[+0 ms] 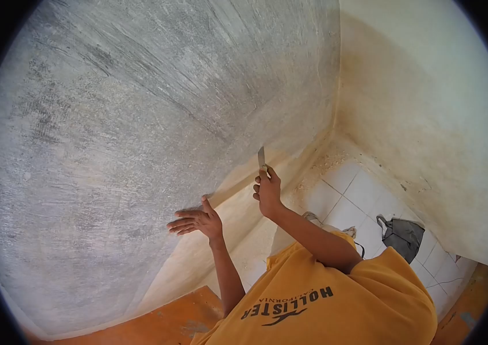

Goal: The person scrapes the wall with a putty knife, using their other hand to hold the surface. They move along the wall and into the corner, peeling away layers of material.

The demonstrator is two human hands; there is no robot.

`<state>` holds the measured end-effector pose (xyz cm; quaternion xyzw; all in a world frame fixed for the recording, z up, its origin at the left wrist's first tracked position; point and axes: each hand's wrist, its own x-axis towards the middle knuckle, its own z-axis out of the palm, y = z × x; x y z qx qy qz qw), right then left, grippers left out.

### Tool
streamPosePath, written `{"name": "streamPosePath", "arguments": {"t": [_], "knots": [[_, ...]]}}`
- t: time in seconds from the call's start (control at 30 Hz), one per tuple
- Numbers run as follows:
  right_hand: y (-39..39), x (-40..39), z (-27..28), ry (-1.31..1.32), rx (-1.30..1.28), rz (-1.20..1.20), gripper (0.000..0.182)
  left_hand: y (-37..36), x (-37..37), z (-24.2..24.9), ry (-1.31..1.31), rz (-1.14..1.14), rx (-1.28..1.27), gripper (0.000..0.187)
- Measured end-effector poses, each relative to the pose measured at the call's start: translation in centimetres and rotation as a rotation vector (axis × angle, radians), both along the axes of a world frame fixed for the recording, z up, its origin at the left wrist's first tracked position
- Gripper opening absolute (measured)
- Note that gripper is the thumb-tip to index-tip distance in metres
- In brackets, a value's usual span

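Note:
My right hand (267, 190) is closed around the handle of a scraper (262, 156), whose narrow metal blade points up beside the wall. Fingers spread, my left hand (199, 220) is at the rough grey wall (129, 144), lower and to the left of the scraper; it holds nothing. Between and below the hands, the grey surface gives way to a smoother beige strip (238, 190). Whether the blade touches the wall I cannot tell.
A beige wall (422, 115) meets the grey one at a corner on the right. White floor tiles (347, 213) lie below, with crumbs near the corner. A dark grey bag (404, 237) rests on them. An orange surface (169, 319) runs along the bottom.

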<state>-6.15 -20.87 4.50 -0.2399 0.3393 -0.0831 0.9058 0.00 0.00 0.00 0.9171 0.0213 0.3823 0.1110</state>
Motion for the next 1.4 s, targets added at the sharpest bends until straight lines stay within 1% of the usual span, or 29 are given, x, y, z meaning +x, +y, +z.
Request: {"name": "streamPosePath", "arguments": {"t": [0.07, 0.1, 0.17, 0.2, 0.3, 0.33, 0.43, 0.47, 0.57, 0.6, 0.7, 0.8, 0.87, 0.93, 0.97, 1.03, 1.1, 1.27, 1.37, 1.4], "knots": [[0.4, 0.2, 1.3, -0.001, 0.000, -0.009, 0.028, -0.6, 0.0, 0.3, 0.041, -0.034, -0.066, 0.113], [1.1, -1.1, 2.2, 0.036, 0.034, -0.028, 0.026, 0.2, -1.5, 1.3, 0.074, -0.045, -0.056, 0.113], [0.3, -0.6, 2.6, 0.062, 0.041, -0.054, 0.023, -0.3, -1.4, 1.3, 0.092, -0.058, -0.094, 0.113], [-0.7, 0.3, 1.1, 0.068, 0.002, -0.079, 0.023, -0.3, -1.1, 1.4, 0.088, -0.051, -0.091, 0.113], [-2.8, 1.2, -2.3, 0.032, 0.075, -0.067, 0.026, -0.4, -0.9, 1.4, 0.100, -0.031, -0.089, 0.113], [-2.1, 0.8, -1.1, 0.037, 0.072, -0.074, 0.025, -0.4, -0.9, 1.3, 0.106, -0.025, -0.098, 0.113], [-0.2, -0.9, 2.2, -0.084, 0.121, -0.008, 0.023, -0.2, -0.5, 0.6, 0.078, -0.007, -0.058, 0.113], [-0.5, -0.6, 2.2, -0.054, 0.115, -0.026, 0.021, -0.1, -0.4, 0.3, 0.059, 0.000, -0.037, 0.113], [-2.6, 1.0, -1.6, -0.009, 0.073, -0.106, 0.018, 0.0, -0.2, 0.0, 0.067, 0.000, -0.054, 0.113], [-3.0, 1.1, -2.0, -0.028, 0.090, -0.105, 0.015, 0.1, -0.3, -0.2, 0.062, 0.005, -0.041, 0.113], [-2.2, -0.2, 1.3, -0.037, 0.102, -0.041, 0.014, 0.3, 0.2, -0.5, 0.039, 0.016, -0.002, 0.113], [-2.6, -0.3, 1.1, -0.062, 0.129, -0.047, 0.011, 0.2, 0.1, -0.5, 0.039, 0.019, 0.001, 0.113], [-3.7, 0.4, -1.7, -0.070, 0.142, -0.071, 0.008, 0.0, -0.2, -0.2, 0.060, 0.009, -0.028, 0.112], [-4.1, 0.2, -1.2, -0.088, 0.147, -0.067, 0.005, 0.3, -0.1, -0.8, 0.041, 0.019, -0.003, 0.112], [-3.6, 0.1, -0.8, -0.076, 0.158, -0.053, 0.005, 0.5, 0.3, -0.9, 0.027, 0.020, 0.013, 0.112], [-2.3, -0.6, 2.4, -0.052, 0.183, -0.029, 0.006, 0.3, 0.2, -0.8, 0.009, 0.014, 0.015, 0.112], [-2.4, -0.6, 2.0, -0.079, 0.182, -0.040, 0.007, 0.2, 0.3, -0.6, 0.005, 0.008, 0.022, 0.111], [-3.5, 0.2, -1.6, -0.072, 0.148, -0.045, 0.007, 0.3, 0.3, -0.9, 0.036, 0.044, 0.018, 0.112], [-2.7, -0.5, 1.4, -0.070, 0.187, -0.034, 0.007, 0.4, 0.3, -0.9, 0.019, 0.048, 0.049, 0.113], [-2.6, -0.2, 1.2, -0.059, 0.175, -0.053, 0.010, 0.3, 0.4, -0.8, 0.013, 0.039, 0.045, 0.112]]}}
